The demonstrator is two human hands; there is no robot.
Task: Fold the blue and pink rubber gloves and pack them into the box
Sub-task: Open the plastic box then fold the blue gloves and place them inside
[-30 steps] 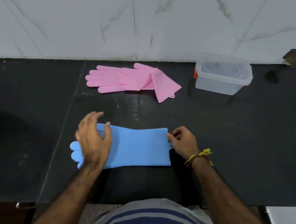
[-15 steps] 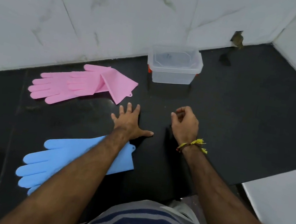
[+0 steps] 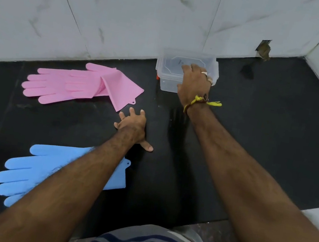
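Right hand (image 3: 195,82) curls over the lidded box (image 3: 170,68) at the surface's (image 3: 275,149) back edge, left hand (image 3: 132,127) spread flat and empty; unfolded blue gloves (image 3: 27,171) and pink gloves (image 3: 72,84) lie left, so a one-handed tug may slide the light box.

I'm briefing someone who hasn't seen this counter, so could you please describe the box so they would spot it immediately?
On the black counter, look along the back edge where it meets the white marble wall. The box sits there, right of the pink gloves, with the right hand on its lid. It is the only clear, rigid thing there.
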